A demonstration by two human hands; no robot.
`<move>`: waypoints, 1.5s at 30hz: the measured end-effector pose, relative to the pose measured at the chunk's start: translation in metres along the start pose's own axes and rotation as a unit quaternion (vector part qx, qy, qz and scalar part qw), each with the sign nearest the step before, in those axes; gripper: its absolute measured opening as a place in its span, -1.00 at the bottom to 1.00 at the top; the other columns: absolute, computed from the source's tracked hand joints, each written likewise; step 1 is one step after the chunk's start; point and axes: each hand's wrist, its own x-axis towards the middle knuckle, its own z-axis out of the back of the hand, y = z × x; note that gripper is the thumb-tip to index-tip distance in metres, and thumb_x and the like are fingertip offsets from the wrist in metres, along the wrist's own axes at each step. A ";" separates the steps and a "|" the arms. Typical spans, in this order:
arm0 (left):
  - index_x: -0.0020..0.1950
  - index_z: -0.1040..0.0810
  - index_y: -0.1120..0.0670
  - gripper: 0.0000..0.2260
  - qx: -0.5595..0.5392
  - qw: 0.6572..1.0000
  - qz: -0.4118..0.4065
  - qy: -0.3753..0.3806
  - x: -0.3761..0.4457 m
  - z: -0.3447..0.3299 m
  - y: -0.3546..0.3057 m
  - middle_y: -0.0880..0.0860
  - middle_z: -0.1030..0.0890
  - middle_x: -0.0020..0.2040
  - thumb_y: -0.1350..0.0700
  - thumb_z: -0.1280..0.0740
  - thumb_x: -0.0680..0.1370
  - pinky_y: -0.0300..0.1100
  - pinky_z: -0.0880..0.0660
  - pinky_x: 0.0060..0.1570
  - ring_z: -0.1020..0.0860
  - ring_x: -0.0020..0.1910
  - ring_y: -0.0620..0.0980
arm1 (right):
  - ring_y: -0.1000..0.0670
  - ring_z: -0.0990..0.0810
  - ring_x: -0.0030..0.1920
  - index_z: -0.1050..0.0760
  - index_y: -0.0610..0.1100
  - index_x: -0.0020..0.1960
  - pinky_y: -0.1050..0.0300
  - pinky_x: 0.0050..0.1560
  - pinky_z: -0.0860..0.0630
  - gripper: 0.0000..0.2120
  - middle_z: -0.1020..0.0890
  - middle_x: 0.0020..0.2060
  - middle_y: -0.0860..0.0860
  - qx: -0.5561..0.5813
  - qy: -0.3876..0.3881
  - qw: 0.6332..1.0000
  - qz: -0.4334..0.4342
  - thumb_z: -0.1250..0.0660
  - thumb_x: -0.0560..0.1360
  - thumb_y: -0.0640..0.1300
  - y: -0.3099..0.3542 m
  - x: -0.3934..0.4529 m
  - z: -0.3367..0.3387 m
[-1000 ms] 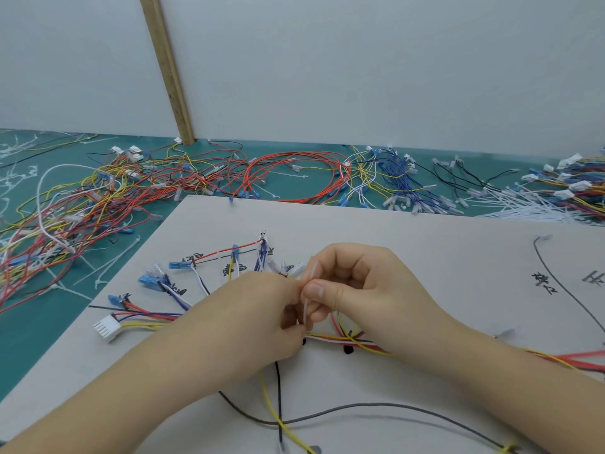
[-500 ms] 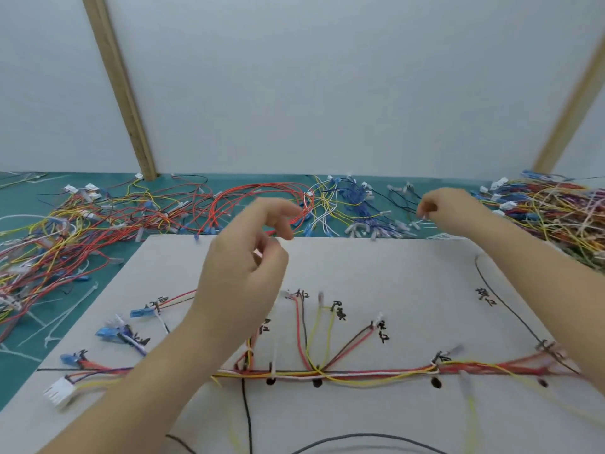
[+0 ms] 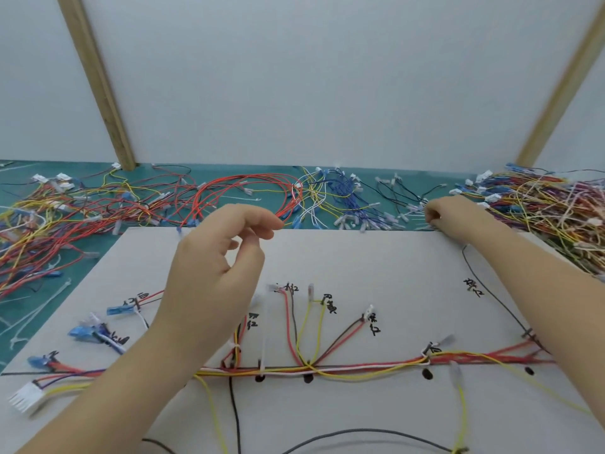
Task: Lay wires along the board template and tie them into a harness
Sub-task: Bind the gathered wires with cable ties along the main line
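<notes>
**Hands raised over a half-built harness**

A pale wall (image 3: 327, 77) closes the back of the scene, crossed by two slanted wooden battens, one on the left (image 3: 98, 86) and one on the right (image 3: 559, 83). Below it lies a green mat (image 3: 29, 309), strewn along its far edge and left side with loose wires (image 3: 98, 211) in red, yellow, blue, black and white; a denser heap (image 3: 550, 208) fills its far right corner. White cable ties (image 3: 39, 309) lie on the mat's left side.

The grey board template (image 3: 376, 263) sits on the mat, hand-lettered in black. The harness (image 3: 327, 368) runs with its long axis left to right, parallel to the board's near edge. Branches fan from it toward the far edge. Its left end carries one white connector (image 3: 27, 399) near the board's near left corner and three blue terminals (image 3: 119, 311). Four black dots mark the board just below the trunk.

The left hand (image 3: 216, 273) hovers above the board's middle, fingers loosely curled and apart, gripping nothing. The right hand (image 3: 448, 213) reaches past the board's far edge, fingertips pinched among the loose wires; what they hold cannot be made out.
</notes>
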 end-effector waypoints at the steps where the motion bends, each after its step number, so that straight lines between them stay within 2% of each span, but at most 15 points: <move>1: -0.18 -0.48 -0.18 -0.69 0.001 1.000 -0.003 -0.002 0.000 0.000 0.000 -0.23 -0.55 -0.09 0.24 -0.12 0.40 -0.47 -0.36 -0.13 -0.49 -0.13 -0.32 | -0.14 -0.52 -0.01 -0.52 -0.19 -0.04 0.04 -0.02 -0.44 -0.87 -0.61 -0.03 -0.14 0.003 -0.004 1.000 0.002 -0.22 0.49 -0.32 -0.001 0.000 -0.001; 5: -0.18 -0.49 -0.16 -0.68 -0.001 1.000 -0.003 -0.016 0.000 0.002 0.000 -0.15 -0.59 -0.23 0.26 -0.12 0.40 -0.49 -0.36 -0.15 -0.49 -0.15 -0.32 | -0.18 -0.49 -0.12 -0.40 -0.21 0.04 -0.04 -0.10 -0.43 -0.88 -0.60 -0.06 -0.21 0.064 -0.079 0.995 0.005 -0.11 0.56 -0.27 -0.004 -0.001 -0.001; 9: -0.16 -0.48 -0.13 -0.68 0.019 0.999 -0.030 0.000 -0.002 0.002 -0.001 -0.16 -0.56 -0.19 0.30 -0.13 0.41 -0.52 -0.34 -0.11 -0.48 -0.13 -0.32 | -0.19 -0.55 -0.09 -0.37 -0.20 0.05 -0.04 -0.09 -0.43 -0.90 -0.61 -0.02 -0.19 0.236 -0.171 0.956 0.025 -0.11 0.60 -0.21 0.003 -0.003 0.009; 14: -0.16 -0.48 -0.16 -0.67 0.031 0.999 -0.038 0.022 -0.003 0.001 -0.002 -0.15 -0.56 -0.20 0.29 -0.13 0.41 -0.50 -0.33 -0.09 -0.48 -0.12 -0.27 | -0.10 -0.50 -0.02 -0.36 -0.17 0.04 0.03 -0.03 -0.36 -0.92 -0.58 0.08 -0.15 0.284 -0.117 0.952 -0.001 -0.11 0.60 -0.20 0.002 -0.002 0.013; 18: -0.14 -0.49 -0.12 -0.76 0.029 0.996 -0.072 0.041 -0.003 0.003 -0.007 -0.15 -0.56 -0.20 0.23 -0.18 0.44 -0.51 -0.31 -0.08 -0.48 -0.14 -0.24 | 0.16 -0.35 -0.45 -0.29 -0.05 -0.02 0.21 -0.35 -0.34 -0.92 -0.60 0.09 -0.10 0.351 -0.168 0.921 -0.033 -0.06 0.61 -0.19 -0.005 -0.004 0.011; 20: -0.12 -0.52 -0.05 -0.83 0.030 0.989 -0.113 0.093 -0.004 0.005 -0.009 -0.18 -0.55 -0.20 0.17 -0.18 0.44 -0.50 -0.31 -0.08 -0.49 -0.17 -0.20 | 0.16 -0.24 -0.62 -0.28 0.06 -0.09 0.29 -0.56 -0.29 -0.83 -0.62 0.05 -0.06 0.405 -0.196 0.893 -0.027 -0.06 0.60 -0.18 -0.001 -0.008 0.020; 23: -0.15 -0.60 0.03 -0.85 0.043 0.965 -0.134 0.220 -0.004 0.006 -0.007 -0.19 -0.55 -0.26 0.12 -0.23 0.42 -0.43 -0.37 -0.15 -0.49 -0.21 -0.17 | -0.05 -0.44 -0.41 -0.26 0.18 -0.14 0.11 -0.27 -0.37 -0.75 -0.63 -0.09 -0.05 0.432 -0.259 0.864 0.003 -0.05 0.60 -0.17 0.014 -0.018 0.041; 24: -0.16 -0.61 0.01 -0.85 0.063 0.955 -0.119 0.263 -0.004 0.006 -0.005 -0.18 -0.56 -0.28 0.06 -0.25 0.42 -0.41 -0.38 -0.16 -0.49 -0.22 -0.16 | -0.04 -0.48 -0.31 -0.26 0.17 -0.12 0.08 -0.17 -0.38 -0.76 -0.62 -0.16 -0.03 0.449 -0.286 0.846 0.011 -0.05 0.59 -0.17 0.022 -0.022 0.049; 26: -0.16 -0.61 -0.07 -0.84 0.138 0.930 -0.077 0.332 -0.005 0.003 0.000 -0.21 -0.55 -0.33 -0.05 -0.27 0.40 -0.43 -0.34 -0.18 -0.46 -0.19 -0.19 | 0.08 -0.49 -0.33 -0.28 0.14 -0.07 0.15 -0.22 -0.42 -0.77 -0.55 -0.29 0.05 0.526 -0.304 0.793 0.036 -0.06 0.57 -0.21 0.045 -0.033 0.066; 28: -0.09 -0.60 -0.13 -0.83 0.188 0.905 -0.050 0.378 -0.008 0.001 0.007 -0.28 -0.52 -0.33 -0.13 -0.27 0.42 -0.46 -0.30 -0.16 -0.44 -0.14 -0.25 | 0.13 -0.40 -0.48 -0.29 0.08 -0.04 0.26 -0.44 -0.38 -0.75 -0.49 -0.33 0.05 0.600 -0.271 0.749 0.075 -0.06 0.56 -0.28 0.073 -0.047 0.077; 32: -0.10 -0.62 -0.12 -0.91 0.176 0.895 0.002 0.411 -0.008 0.003 0.009 -0.27 -0.58 -0.26 -0.04 -0.37 0.42 -0.44 -0.34 -0.15 -0.44 -0.08 -0.26 | 0.14 -0.36 -0.56 -0.46 -0.01 -0.11 0.35 -0.56 -0.28 -0.71 -0.56 -0.37 0.11 0.661 -0.104 0.729 0.141 -0.09 0.57 -0.34 0.126 -0.087 0.084; 34: -0.13 -0.63 -0.12 -0.92 0.147 0.895 0.024 0.420 -0.008 0.004 0.006 -0.26 -0.58 -0.25 -0.01 -0.41 0.40 -0.46 -0.35 -0.14 -0.46 -0.09 -0.28 | 0.12 -0.50 -0.46 -0.56 -0.03 -0.05 0.32 -0.52 -0.40 -0.70 -0.66 -0.23 0.10 0.664 0.052 0.721 0.192 -0.13 0.55 -0.34 0.138 -0.106 0.077; 37: -0.15 -0.62 -0.14 -0.92 0.133 0.890 0.032 0.434 -0.009 0.002 0.002 -0.19 -0.59 -0.25 0.02 -0.43 0.39 -0.45 -0.36 -0.12 -0.47 -0.11 -0.25 | 0.03 -0.66 -0.11 -0.60 -0.07 0.07 0.24 -0.24 -0.58 -0.68 -0.66 0.04 0.01 0.659 0.275 0.661 0.229 -0.18 0.49 -0.34 0.143 -0.123 0.066; 40: -0.19 -0.64 -0.10 -0.96 0.143 0.888 0.057 0.434 -0.010 0.001 0.002 -0.15 -0.57 -0.31 0.01 -0.44 0.38 -0.47 -0.38 -0.21 -0.48 -0.18 -0.28 | 0.06 -0.65 -0.12 -0.62 -0.07 0.01 0.23 -0.15 -0.60 -0.74 -0.69 -0.03 -0.01 0.657 0.300 0.660 0.209 -0.25 0.49 -0.35 0.146 -0.124 0.052; 45: -0.31 -0.59 -0.07 -0.91 0.136 0.887 0.095 0.431 -0.014 -0.003 -0.001 -0.31 -0.48 -0.47 0.03 -0.43 0.40 -0.51 -0.30 -0.42 -0.44 -0.42 -0.38 | 0.14 -0.55 -0.34 -0.68 -0.09 -0.20 0.28 -0.31 -0.55 -0.84 -0.65 -0.31 0.08 0.669 0.266 0.672 0.172 -0.33 0.31 -0.12 0.153 -0.124 0.044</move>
